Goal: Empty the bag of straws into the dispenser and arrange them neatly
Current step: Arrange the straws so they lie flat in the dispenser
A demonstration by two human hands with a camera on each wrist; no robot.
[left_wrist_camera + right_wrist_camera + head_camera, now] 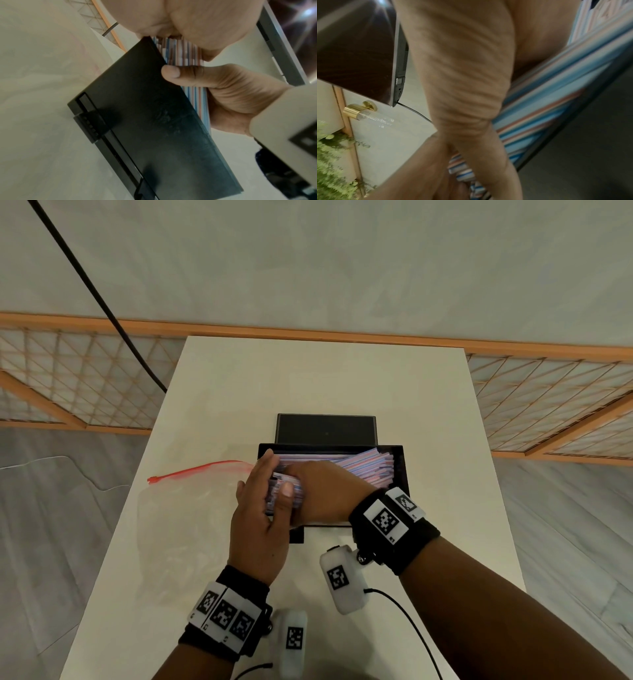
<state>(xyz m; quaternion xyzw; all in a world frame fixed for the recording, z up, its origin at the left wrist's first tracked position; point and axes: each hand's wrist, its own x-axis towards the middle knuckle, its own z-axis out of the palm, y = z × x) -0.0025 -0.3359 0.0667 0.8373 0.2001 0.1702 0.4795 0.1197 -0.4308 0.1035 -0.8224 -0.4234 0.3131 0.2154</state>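
Observation:
A black straw dispenser (398, 474) stands mid-table with its lid (325, 429) flipped up at the back. Pink, blue and white striped straws (363, 465) fill it, some lying askew toward the right. My right hand (322, 491) reaches across and grips a bundle of straws (178, 51) at the box's left end, with its thumb (173, 73) curled round them. My left hand (255, 508) stands edge-up, its straight fingers pressed against the straw ends. The empty clear zip bag (185, 508) with a red zipper lies flat to the left. In the right wrist view only my palm (462, 67) and blurred straws (556, 94) show.
The white table (308, 378) is narrow, with floor on both sides. A wooden lattice screen (78, 378) runs behind it, and a black cable (102, 299) hangs at the back left. The wrist-camera cables (407, 618) trail near the front edge.

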